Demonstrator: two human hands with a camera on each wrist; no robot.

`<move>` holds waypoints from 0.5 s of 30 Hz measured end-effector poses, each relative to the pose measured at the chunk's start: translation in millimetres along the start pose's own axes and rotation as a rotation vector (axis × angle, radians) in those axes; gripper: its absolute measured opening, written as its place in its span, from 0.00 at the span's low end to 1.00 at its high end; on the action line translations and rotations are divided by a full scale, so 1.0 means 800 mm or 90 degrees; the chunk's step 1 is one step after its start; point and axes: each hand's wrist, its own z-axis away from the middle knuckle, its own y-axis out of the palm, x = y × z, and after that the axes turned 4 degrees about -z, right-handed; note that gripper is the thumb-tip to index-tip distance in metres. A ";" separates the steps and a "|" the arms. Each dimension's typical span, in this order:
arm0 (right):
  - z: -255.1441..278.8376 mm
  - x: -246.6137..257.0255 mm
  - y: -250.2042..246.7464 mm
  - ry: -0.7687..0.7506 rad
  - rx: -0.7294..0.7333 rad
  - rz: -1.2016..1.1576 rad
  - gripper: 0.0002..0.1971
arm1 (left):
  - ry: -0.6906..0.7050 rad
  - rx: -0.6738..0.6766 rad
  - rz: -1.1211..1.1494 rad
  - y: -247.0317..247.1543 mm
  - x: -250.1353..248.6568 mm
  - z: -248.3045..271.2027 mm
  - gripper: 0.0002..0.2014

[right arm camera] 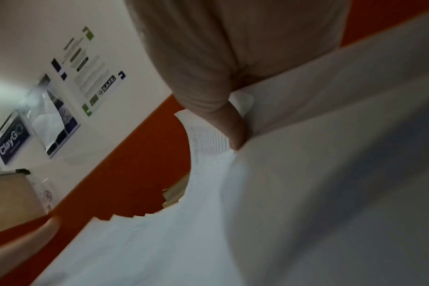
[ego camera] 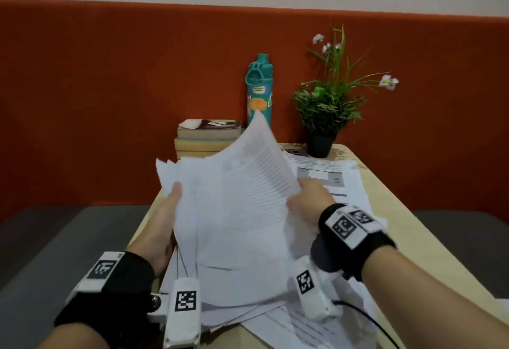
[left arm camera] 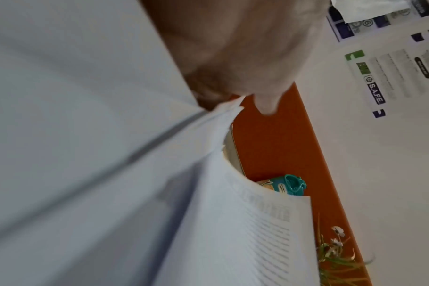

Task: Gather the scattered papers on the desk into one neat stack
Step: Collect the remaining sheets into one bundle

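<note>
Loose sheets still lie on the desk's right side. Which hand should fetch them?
Right, probably. The right hand holds the bundle directly over those loose sheets; the left hand grips the far edge and could support it alone.

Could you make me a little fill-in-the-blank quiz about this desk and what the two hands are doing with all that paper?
1. Both the left hand and the right hand hold a bundle of white printed papers, lifted above the pale wooden desk, one hand at each ____.
2. The tall water bottle against the orange wall panel is coloured ____.
3. The green plant with pale flowers stands in a small ____ pot.
4. More loose sheets lie on the desk to the ____ of the bundle.

Missing words: side; teal; black; right
</note>
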 end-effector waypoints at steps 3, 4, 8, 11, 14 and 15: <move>-0.007 -0.005 0.008 0.021 0.077 -0.012 0.18 | -0.011 0.029 -0.098 0.008 0.002 0.001 0.19; -0.011 -0.009 0.003 0.041 0.081 -0.031 0.22 | -0.012 0.011 -0.105 0.006 0.005 0.000 0.22; -0.039 -0.044 -0.053 0.199 -0.058 0.025 0.34 | 0.000 -0.016 -0.096 -0.027 0.010 0.009 0.22; -0.043 -0.076 -0.079 0.250 0.000 0.210 0.35 | 0.006 -0.006 -0.090 -0.047 0.019 0.016 0.19; -0.049 -0.097 -0.076 0.217 0.056 0.340 0.27 | 0.014 -0.003 -0.087 -0.046 0.023 0.018 0.20; -0.049 -0.097 -0.076 0.213 0.064 0.354 0.25 | 0.018 -0.007 -0.086 -0.047 0.024 0.016 0.20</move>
